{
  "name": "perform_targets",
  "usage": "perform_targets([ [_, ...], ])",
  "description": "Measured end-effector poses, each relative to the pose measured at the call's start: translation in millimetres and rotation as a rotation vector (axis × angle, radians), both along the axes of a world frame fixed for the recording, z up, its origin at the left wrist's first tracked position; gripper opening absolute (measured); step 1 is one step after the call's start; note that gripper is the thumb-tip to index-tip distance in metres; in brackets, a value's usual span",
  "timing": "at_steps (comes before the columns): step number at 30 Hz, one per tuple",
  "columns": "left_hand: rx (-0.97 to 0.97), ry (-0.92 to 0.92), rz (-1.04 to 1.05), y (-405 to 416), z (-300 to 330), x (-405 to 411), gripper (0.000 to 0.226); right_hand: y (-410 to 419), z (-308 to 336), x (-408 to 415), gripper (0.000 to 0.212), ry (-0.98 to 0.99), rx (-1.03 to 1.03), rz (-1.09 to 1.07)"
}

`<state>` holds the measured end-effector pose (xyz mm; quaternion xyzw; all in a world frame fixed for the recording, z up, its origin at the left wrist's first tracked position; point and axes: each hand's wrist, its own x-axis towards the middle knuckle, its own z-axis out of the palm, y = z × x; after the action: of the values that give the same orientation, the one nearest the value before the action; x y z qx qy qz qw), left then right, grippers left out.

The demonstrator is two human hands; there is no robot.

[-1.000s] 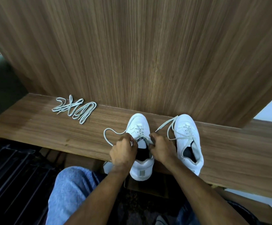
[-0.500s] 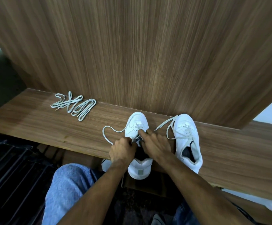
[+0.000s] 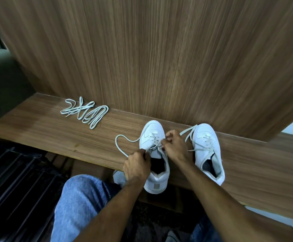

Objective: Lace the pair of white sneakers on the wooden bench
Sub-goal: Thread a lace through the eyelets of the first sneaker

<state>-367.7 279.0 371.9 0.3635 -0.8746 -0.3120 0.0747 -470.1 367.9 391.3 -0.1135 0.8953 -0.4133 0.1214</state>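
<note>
fingers [image 3: 166, 139] of both hands pinch the pale flat lace [image 3: 123, 137] on the left white leather sneaker [image 3: 153, 135]. best to pull each crossing evenly snug, keeping it flat.

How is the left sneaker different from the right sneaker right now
The left sneaker is held at its laces by both the left hand and right hand; the right sneaker sits untouched. The left sneaker's heel overhangs the bench edge further. Both are white, toes toward the wall.

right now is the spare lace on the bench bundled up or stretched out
Bundled. The spare lace lies in loose folded loops on the wooden bench, left of the left sneaker, untouched by either hand.
</note>
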Motion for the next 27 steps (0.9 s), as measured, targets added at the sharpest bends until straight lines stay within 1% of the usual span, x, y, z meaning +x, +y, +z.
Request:
perform_targets([
  [1, -0.002, -0.011, 0.004, 0, 0, 0, 0.031, 1, 2, 1, 0.027, 0.05, 0.064, 0.11],
  [2, -0.007, -0.021, 0.005, 0, 0, -1, 0.031, 1, 3, 2, 0.031, 0.129, 0.164, 0.224],
  [4, -0.024, -0.033, -0.003, 1, 1, -1, 0.032, -1, 5, 5, 0.027, 0.342, 0.407, 0.41],
  [5, -0.033, -0.036, -0.008, 1, 1, -1, 0.032, -3, 5, 6, 0.025, 0.447, 0.492, 0.459],
  [8, -0.04, -0.046, -0.022, -1, 0, -1, 0.033, -8, 2, 8, 0.026, 0.651, 0.631, 0.563],
  [10, -0.032, -0.04, -0.019, -1, 0, -1, 0.035, -10, 1, 11, 0.025, 0.693, 0.637, 0.623],
  [11, -0.025, -0.035, -0.017, -1, -1, 0, 0.035, -10, 1, 11, 0.023, 0.664, 0.592, 0.602],
  [13, -0.019, -0.031, -0.007, -1, -1, 0, 0.035, -8, 5, 8, 0.019, 0.567, 0.361, 0.435],
  [15, -0.019, -0.031, 0.006, -1, -3, -1, 0.034, -5, 11, -2, 0.014, 0.483, 0.064, 0.131],
  [17, -0.023, -0.035, 0.013, 0, -3, -1, 0.035, 1, 24, -16, 0.013, 0.304, -0.279, -0.238],
  [18, -0.029, -0.038, 0.013, 1, -2, -1, 0.034, 3, 27, -21, 0.013, 0.199, -0.403, -0.376],
  [19, -0.041, -0.042, 0.008, 2, -1, -1, 0.034, 5, 28, -22, 0.01, 0.131, -0.445, -0.436],
  [20, -0.056, -0.05, 0.002, 2, -1, -1, 0.033, 6, 26, -21, 0.008, 0.132, -0.394, -0.414],
  [21, -0.072, -0.058, -0.008, 2, 0, -1, 0.033, 6, 24, -19, 0.014, 0.191, -0.294, -0.334],
  [23, -0.091, -0.067, -0.023, 2, 1, -2, 0.033, 6, 14, -13, 0.027, 0.352, -0.115, -0.068],
  [24, -0.09, -0.07, -0.027, 2, 1, -3, 0.033, 5, 11, -10, 0.028, 0.405, -0.022, 0.089],
  [25, -0.083, -0.071, -0.026, 2, 1, -3, 0.033, 3, 10, -6, 0.026, 0.452, 0.11, 0.241],
  [26, -0.071, -0.071, -0.025, 1, 1, -3, 0.033, 0, 8, -1, 0.026, 0.515, 0.285, 0.367],
  [27, -0.062, -0.069, -0.026, 1, 1, -2, 0.033, -3, 6, 3, 0.026, 0.593, 0.446, 0.46],
])
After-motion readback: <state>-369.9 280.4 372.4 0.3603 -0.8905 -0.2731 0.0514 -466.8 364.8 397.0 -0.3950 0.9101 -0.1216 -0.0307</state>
